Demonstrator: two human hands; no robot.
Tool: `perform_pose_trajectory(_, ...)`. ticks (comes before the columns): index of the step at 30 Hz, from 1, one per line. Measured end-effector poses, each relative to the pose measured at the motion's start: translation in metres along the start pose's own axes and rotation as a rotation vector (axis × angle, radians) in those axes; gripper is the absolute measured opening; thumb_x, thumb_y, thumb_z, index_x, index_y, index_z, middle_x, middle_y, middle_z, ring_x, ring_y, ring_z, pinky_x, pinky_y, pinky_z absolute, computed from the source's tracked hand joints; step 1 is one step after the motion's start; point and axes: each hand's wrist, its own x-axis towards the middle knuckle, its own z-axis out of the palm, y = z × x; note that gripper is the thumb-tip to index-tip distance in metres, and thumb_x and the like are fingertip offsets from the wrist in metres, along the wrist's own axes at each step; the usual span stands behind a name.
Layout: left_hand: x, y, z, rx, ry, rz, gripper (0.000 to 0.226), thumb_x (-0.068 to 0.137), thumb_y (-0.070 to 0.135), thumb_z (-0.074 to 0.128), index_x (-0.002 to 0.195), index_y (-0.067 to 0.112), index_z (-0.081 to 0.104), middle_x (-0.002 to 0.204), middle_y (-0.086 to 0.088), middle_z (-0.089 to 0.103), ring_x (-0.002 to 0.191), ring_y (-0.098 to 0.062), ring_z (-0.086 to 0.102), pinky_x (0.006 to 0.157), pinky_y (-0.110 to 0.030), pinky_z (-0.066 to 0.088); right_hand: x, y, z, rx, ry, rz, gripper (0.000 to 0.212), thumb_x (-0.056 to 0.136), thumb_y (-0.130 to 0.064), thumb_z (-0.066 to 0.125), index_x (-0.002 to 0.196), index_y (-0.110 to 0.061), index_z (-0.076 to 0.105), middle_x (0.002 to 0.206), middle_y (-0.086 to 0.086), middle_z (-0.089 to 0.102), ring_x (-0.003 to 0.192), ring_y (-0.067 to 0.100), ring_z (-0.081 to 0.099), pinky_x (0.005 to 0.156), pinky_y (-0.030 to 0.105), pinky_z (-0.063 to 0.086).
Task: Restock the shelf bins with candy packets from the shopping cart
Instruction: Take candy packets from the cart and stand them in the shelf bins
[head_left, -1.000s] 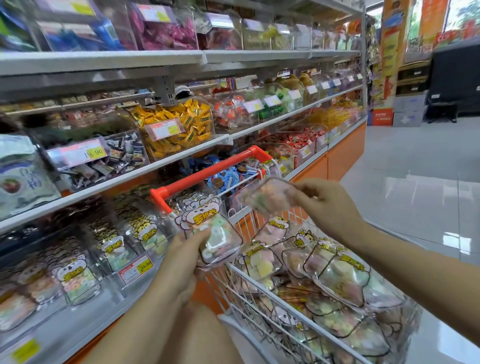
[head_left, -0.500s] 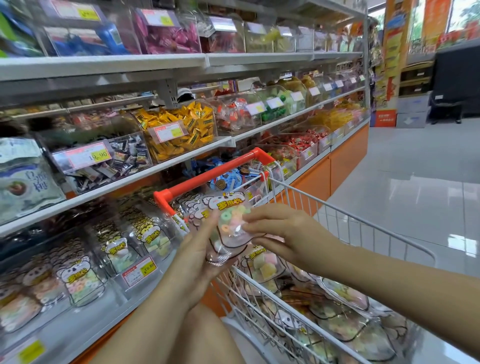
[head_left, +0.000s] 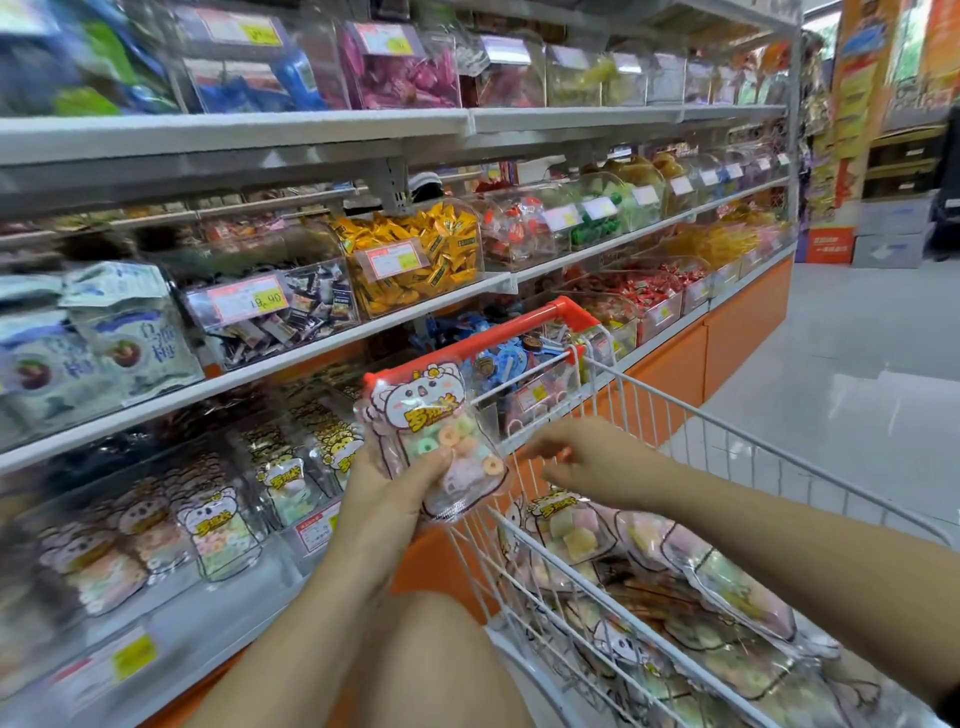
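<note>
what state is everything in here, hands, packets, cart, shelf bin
left hand: grips the held packets from below
held packets: upright, stacked together, front label facing the camera
right hand: loosely curled, holding nothing, above the cart
shopping cart: loaded with packets
cart packets: lying flat in a pile
lower shelf bin: partly filled, packets standing upright

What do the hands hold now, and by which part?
The left hand grips the clear cartoon-printed packet of ring candies by its lower part; the right hand holds nothing.
</note>
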Motion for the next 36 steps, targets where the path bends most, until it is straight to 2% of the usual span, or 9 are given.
perform_pose_trajectory(4, 0.004, -0.007, -0.010, 0.021, 0.061, -0.003, 0.036, 0.089, 0.017, 0.071, 0.121, 0.029, 0.058, 0.109, 0.004, 0.075, 0.091, -0.013, 0.072, 0.073, -0.030, 0.054, 0.017, 0.023, 0.047, -0.347, -0.362, -0.073, 0.047, 0.093, -0.015, 0.062, 0.138, -0.029, 0.055, 0.154, 0.001, 0.036, 0.131, 0.024, 0.048, 0.104, 0.042, 0.045)
perform_pose_trajectory(9, 0.006, -0.011, -0.017, 0.021, 0.066, -0.009, 0.032, 0.090, 0.014, 0.071, 0.114, 0.031, 0.058, 0.107, 0.005, 0.075, 0.094, -0.016, 0.072, 0.071, -0.027, 0.053, 0.038, 0.037, 0.066, -0.295, -0.235, -0.087, 0.015, 0.093, -0.013, 0.064, 0.102, -0.019, 0.074, 0.107, -0.001, 0.072, 0.095, 0.017, 0.067, 0.083, 0.036, 0.055)
perform_pose_trajectory(16, 0.012, -0.020, -0.022, 0.030, 0.103, -0.036, 0.045, 0.084, 0.030, 0.077, 0.123, 0.035, 0.055, 0.116, 0.004, 0.072, 0.105, -0.022, 0.069, 0.083, -0.036, 0.052, 0.036, 0.059, -0.001, -0.073, 0.120, 0.071, 0.008, 0.098, -0.025, 0.059, 0.092, -0.025, 0.064, 0.082, -0.008, 0.067, 0.077, 0.012, 0.063, 0.068, 0.032, 0.053)
perform_pose_trajectory(20, 0.013, -0.022, -0.013, 0.014, 0.074, -0.036, 0.042, 0.084, 0.028, 0.078, 0.118, 0.036, 0.054, 0.114, 0.003, 0.072, 0.100, -0.020, 0.071, 0.076, -0.035, 0.054, 0.028, 0.076, -0.016, -0.169, 0.058, 0.184, 0.009, 0.101, -0.021, 0.053, 0.098, -0.020, 0.061, 0.080, -0.009, 0.059, 0.072, 0.013, 0.058, 0.056, 0.022, 0.039)
perform_pose_trajectory(25, 0.014, -0.026, -0.007, 0.025, 0.042, -0.037, 0.050, 0.081, 0.026, 0.081, 0.123, 0.034, 0.055, 0.113, 0.002, 0.074, 0.097, -0.021, 0.073, 0.082, -0.040, 0.057, 0.015, 0.102, 0.001, -0.252, 0.018, 0.376, 0.020, 0.101, -0.017, 0.051, 0.113, -0.014, 0.067, 0.108, 0.005, 0.070, 0.090, 0.021, 0.064, 0.077, 0.033, 0.053)
perform_pose_trajectory(30, 0.012, -0.024, -0.005, 0.073, 0.023, -0.027, 0.061, 0.067, 0.038, 0.087, 0.119, 0.038, 0.056, 0.112, 0.005, 0.074, 0.100, -0.022, 0.072, 0.093, -0.057, 0.054, 0.015, 0.085, -0.001, -0.149, 0.080, 0.290, 0.019, 0.100, -0.019, 0.055, 0.101, -0.010, 0.071, 0.090, 0.004, 0.072, 0.075, 0.017, 0.065, 0.069, 0.031, 0.054)
perform_pose_trajectory(32, 0.010, -0.024, -0.006, 0.096, 0.022, 0.004, 0.046, 0.075, 0.031, 0.085, 0.107, 0.042, 0.053, 0.105, 0.014, 0.071, 0.094, -0.006, 0.071, 0.091, -0.042, 0.058, 0.014, 0.064, -0.017, -0.083, 0.142, 0.225, 0.017, 0.100, -0.020, 0.056, 0.103, -0.013, 0.071, 0.081, -0.006, 0.068, 0.069, 0.007, 0.061, 0.060, 0.022, 0.047)
perform_pose_trajectory(34, 0.005, -0.022, -0.006, 0.108, 0.047, 0.021, 0.041, 0.085, 0.018, 0.077, 0.096, 0.042, 0.046, 0.096, 0.025, 0.060, 0.078, 0.016, 0.063, 0.073, -0.011, 0.054, 0.011, 0.040, -0.035, -0.036, 0.203, 0.155, 0.016, 0.100, -0.021, 0.057, 0.104, -0.015, 0.071, 0.076, -0.013, 0.063, 0.062, -0.002, 0.057, 0.056, 0.014, 0.041)
perform_pose_trajectory(36, 0.001, -0.020, -0.010, 0.187, 0.074, 0.041, 0.041, 0.084, 0.020, 0.078, 0.105, 0.040, 0.049, 0.104, 0.021, 0.064, 0.084, 0.014, 0.063, 0.068, -0.009, 0.047, 0.007, 0.013, -0.053, 0.002, 0.268, 0.095, 0.014, 0.098, -0.020, 0.059, 0.098, -0.014, 0.071, 0.071, -0.010, 0.064, 0.055, -0.003, 0.055, 0.051, 0.012, 0.040)
